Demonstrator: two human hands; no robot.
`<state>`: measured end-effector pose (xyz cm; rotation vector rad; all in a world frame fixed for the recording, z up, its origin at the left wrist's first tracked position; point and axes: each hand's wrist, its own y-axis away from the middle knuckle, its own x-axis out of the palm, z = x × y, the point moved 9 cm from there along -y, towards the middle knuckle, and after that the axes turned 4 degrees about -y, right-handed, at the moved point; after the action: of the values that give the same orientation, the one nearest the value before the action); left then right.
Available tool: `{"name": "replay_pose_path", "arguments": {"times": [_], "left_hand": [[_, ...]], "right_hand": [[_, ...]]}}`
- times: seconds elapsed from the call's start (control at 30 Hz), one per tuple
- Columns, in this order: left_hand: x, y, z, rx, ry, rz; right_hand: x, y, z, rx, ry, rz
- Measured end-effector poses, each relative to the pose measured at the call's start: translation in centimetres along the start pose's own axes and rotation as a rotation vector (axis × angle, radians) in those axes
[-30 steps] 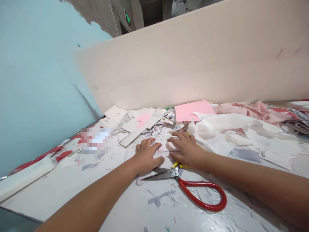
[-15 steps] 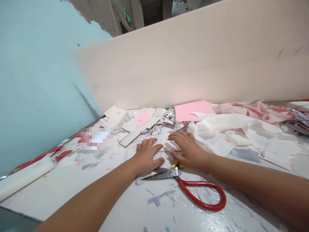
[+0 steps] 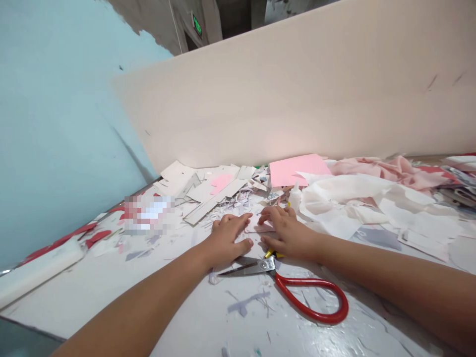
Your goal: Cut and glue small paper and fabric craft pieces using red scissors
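A small pale pink piece [image 3: 256, 228], of paper or cloth, lies flat on the table between my hands. My left hand [image 3: 227, 241] rests at its left side, thumb apart from the curved fingers. On the opposite side is my right hand [image 3: 288, 233], its fingers bent over the piece and the thumb spread lower down. Neither hand visibly grips anything. Just in front of them lie scissors [image 3: 266, 266] with a red handle, blades pointing left. Part of a yellow object [image 3: 269, 253] shows beneath my right hand, mostly hidden.
Behind my right hand stands a white nozzle bottle [image 3: 295, 197]. Grey-white card offcuts [image 3: 213, 203] and shreds pile up at the back, beside a pink sheet [image 3: 297, 171]. White sheer fabric [image 3: 334, 201] spreads to the right. A pale partition [image 3: 297, 109] rises behind the table.
My hands have drawn slightly nearer to me, and the fingers of my left hand now reach a little further right. My right fingers have curled more. The scissors stay put.
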<state>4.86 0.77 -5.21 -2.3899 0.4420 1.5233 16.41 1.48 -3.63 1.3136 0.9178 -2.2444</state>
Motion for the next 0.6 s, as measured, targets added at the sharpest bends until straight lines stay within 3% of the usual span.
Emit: {"name": "replay_pose_path", "arguments": {"times": [0.1, 0.2, 0.37, 0.43, 0.5, 0.6], "left_hand": [[0.2, 0.0, 0.2, -0.021, 0.045, 0.024], [-0.1, 0.1, 0.7, -0.056, 0.203, -0.008], [-0.8, 0.5, 1.4, -0.134, 0.866, -0.087], [-1.5, 0.5, 1.0, -0.07, 1.1, -0.108], [-1.8, 0.4, 0.1, 0.009, 1.329, -0.064], [-1.3, 0.5, -1.2, 0.043, 1.572, 0.111]], "right_hand": [[-0.5, 0.0, 0.1, -0.005, 0.001, -0.037], [-0.2, 0.0, 0.4, -0.017, -0.01, 0.006], [-0.3, 0.0, 0.8, -0.042, -0.005, 0.015], [-0.7, 0.0, 1.1, -0.081, 0.03, -0.03], [-1.3, 0.1, 1.7, -0.149, 0.076, -0.089], [-2.5, 0.4, 2.9, -0.244, 0.094, -0.223]]}}
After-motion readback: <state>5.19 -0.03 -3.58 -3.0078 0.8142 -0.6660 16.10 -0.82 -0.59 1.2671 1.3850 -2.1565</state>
